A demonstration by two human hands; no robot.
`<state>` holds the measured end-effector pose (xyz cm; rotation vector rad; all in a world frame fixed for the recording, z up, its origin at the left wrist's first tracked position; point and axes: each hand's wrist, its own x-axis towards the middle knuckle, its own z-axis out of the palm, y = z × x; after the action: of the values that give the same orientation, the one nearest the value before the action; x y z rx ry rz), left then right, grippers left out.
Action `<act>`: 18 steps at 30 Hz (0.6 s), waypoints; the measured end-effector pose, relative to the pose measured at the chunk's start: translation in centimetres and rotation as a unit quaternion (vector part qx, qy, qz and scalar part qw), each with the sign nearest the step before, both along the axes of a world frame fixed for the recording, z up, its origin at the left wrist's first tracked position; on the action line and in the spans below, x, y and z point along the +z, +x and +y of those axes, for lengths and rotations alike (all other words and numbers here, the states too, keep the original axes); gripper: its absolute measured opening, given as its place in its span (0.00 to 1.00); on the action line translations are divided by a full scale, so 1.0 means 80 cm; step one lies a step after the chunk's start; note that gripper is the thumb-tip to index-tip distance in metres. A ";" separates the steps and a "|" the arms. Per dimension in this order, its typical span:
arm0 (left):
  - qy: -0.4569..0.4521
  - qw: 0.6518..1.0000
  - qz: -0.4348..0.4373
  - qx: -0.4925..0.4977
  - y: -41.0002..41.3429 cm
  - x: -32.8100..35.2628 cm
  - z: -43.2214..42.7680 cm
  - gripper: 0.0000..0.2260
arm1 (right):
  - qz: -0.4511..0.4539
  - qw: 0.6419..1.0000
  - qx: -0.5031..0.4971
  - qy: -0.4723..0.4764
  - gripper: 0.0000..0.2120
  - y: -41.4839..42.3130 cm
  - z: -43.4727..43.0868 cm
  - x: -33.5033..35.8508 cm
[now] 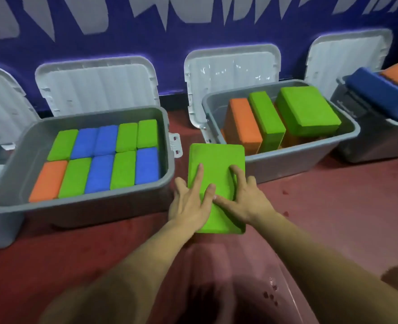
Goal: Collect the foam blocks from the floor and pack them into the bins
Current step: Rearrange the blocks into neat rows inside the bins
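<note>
Two fingers [200, 175] of the left hand [190, 203] lie straight and spread on the top face of a green foam block [216, 157], with the thumb out past its left edge. The right hand [248, 199] has its forefinger bent down onto the same face, its thumb flat across the near part, and its other fingers curled over the right edge. Whether anything reaches under the block I cannot tell.

The block sits between two grey bins, its far end in front of the right bin's near corner. The left bin [88, 206] holds ten blocks packed on end in two rows, green, blue and one orange. The right bin [298, 164] holds an orange block [242, 122] and a green one upright, with another green block [307, 108] lying tilted across the top. A third bin [357, 141] at far right has a blue block [380, 94] sticking above its rim. Pale lids [97, 87] lean against the blue wall behind, and the floor [333, 218] is red.
</note>
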<state>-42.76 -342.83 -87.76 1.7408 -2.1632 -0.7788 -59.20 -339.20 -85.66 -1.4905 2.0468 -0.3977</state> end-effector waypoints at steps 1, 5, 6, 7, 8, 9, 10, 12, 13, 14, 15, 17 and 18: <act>0.014 1.000 -0.002 0.017 0.002 -0.020 0.013 0.32 | 0.005 1.000 0.018 0.007 0.46 0.002 0.004 -0.021; 0.067 0.995 -0.032 0.064 -0.003 -0.099 0.040 0.32 | 0.021 0.994 0.087 0.060 0.43 -0.002 0.011 -0.103; 0.080 0.994 -0.039 0.062 -0.008 -0.118 0.045 0.31 | 0.017 0.992 0.092 0.080 0.42 -0.007 0.014 -0.125; 0.092 0.993 -0.043 0.061 -0.014 -0.139 0.049 0.31 | 0.011 0.991 0.092 0.098 0.42 -0.013 0.017 -0.145; 0.107 0.991 -0.041 0.063 -0.023 -0.158 0.053 0.31 | 0.004 0.989 0.093 0.111 0.41 -0.019 0.019 -0.164; 0.128 0.989 -0.041 0.068 -0.032 -0.174 0.056 0.31 | 0.002 0.988 0.093 0.123 0.39 -0.023 0.018 -0.179; 0.154 0.984 -0.042 0.078 -0.042 -0.186 0.057 0.31 | 0.002 0.986 0.095 0.137 0.37 -0.027 0.015 -0.193; 0.219 0.967 -0.063 0.115 -0.060 -0.200 0.058 0.32 | 0.018 0.977 0.117 0.180 0.32 -0.030 0.009 -0.208; 0.233 0.960 -0.093 0.126 -0.067 -0.198 0.058 0.32 | 0.033 0.970 0.140 0.194 0.28 -0.030 0.006 -0.209; 0.220 0.958 -0.129 0.131 -0.074 -0.189 0.058 0.33 | 0.049 0.967 0.160 0.192 0.24 -0.031 0.002 -0.204; 0.181 0.962 -0.149 0.139 -0.077 -0.175 0.056 0.32 | 0.059 0.966 0.181 0.174 0.20 -0.033 -0.004 -0.192; 0.061 0.977 -0.129 0.158 -0.084 -0.138 0.042 0.29 | 0.066 0.969 0.212 0.106 0.18 -0.045 -0.021 -0.151; 0.011 0.981 -0.105 0.163 -0.087 -0.118 0.031 0.28 | 0.065 0.971 0.220 0.069 0.17 -0.056 -0.030 -0.124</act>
<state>-49.70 -340.31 -97.18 2.2007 -1.9175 -0.5574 -63.72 -341.59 -95.61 -1.8587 1.7239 0.0188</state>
